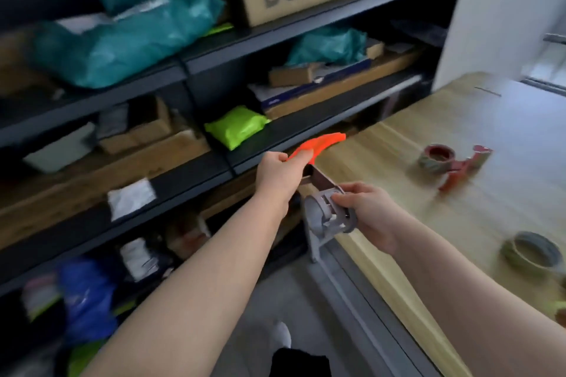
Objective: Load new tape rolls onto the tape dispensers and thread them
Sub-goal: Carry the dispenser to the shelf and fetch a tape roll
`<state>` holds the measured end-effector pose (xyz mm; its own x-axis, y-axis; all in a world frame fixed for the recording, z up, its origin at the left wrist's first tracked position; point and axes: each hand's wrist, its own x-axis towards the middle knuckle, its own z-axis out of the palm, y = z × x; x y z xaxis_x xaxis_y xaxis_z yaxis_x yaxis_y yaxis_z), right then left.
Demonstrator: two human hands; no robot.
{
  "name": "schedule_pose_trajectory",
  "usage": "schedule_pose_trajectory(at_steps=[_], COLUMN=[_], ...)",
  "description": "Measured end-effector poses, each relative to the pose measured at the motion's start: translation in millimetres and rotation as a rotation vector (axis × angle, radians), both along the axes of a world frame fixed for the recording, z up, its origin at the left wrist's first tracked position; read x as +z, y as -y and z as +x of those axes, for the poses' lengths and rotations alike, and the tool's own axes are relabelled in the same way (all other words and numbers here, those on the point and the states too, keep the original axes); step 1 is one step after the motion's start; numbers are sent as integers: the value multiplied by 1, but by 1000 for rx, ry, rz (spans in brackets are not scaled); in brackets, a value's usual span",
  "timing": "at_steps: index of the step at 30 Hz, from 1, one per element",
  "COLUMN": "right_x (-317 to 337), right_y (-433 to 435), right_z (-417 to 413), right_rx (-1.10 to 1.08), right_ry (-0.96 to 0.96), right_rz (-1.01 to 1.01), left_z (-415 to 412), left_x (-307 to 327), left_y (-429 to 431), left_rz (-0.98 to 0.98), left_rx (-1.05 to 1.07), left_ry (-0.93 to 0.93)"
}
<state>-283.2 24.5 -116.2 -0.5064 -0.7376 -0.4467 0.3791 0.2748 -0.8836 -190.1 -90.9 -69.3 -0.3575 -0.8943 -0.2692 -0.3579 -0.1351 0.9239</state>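
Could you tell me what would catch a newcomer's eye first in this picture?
The bright orange handle of the tape dispenser, gripped by the left hand at centre while the right hand holds its grey wheel. Next, the teal bags on the upper-left shelves and the lime packet below.

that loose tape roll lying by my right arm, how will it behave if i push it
The tape roll lies flat on the wooden table, so it would probably slide, not roll. Its ring shape looks stiff and easy to pinch; stood on edge, it would likely roll.
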Motion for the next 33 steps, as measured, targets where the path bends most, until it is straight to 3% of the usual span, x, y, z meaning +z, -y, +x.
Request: schedule_pose_trajectory(at_steps=[8, 11, 17, 22, 33], right_x=[28, 45, 67, 75, 94], right_y=[61, 78, 102, 109, 119], right_z=[113, 164, 268, 369, 562], right_rx=[235, 395, 507, 668, 744], right_ry=[305, 316, 229, 319, 270], right_rz=[-15, -43, -22, -4, -90], left_z=[154, 206, 317, 422, 607], left_x=[17, 26, 42, 47, 53], left_y=[10, 11, 1, -15, -53], left_rz=[-48, -103, -183, -148, -248], left_rx=[336, 472, 684, 776, 991], left_ry=[82, 57, -30, -65, -52])
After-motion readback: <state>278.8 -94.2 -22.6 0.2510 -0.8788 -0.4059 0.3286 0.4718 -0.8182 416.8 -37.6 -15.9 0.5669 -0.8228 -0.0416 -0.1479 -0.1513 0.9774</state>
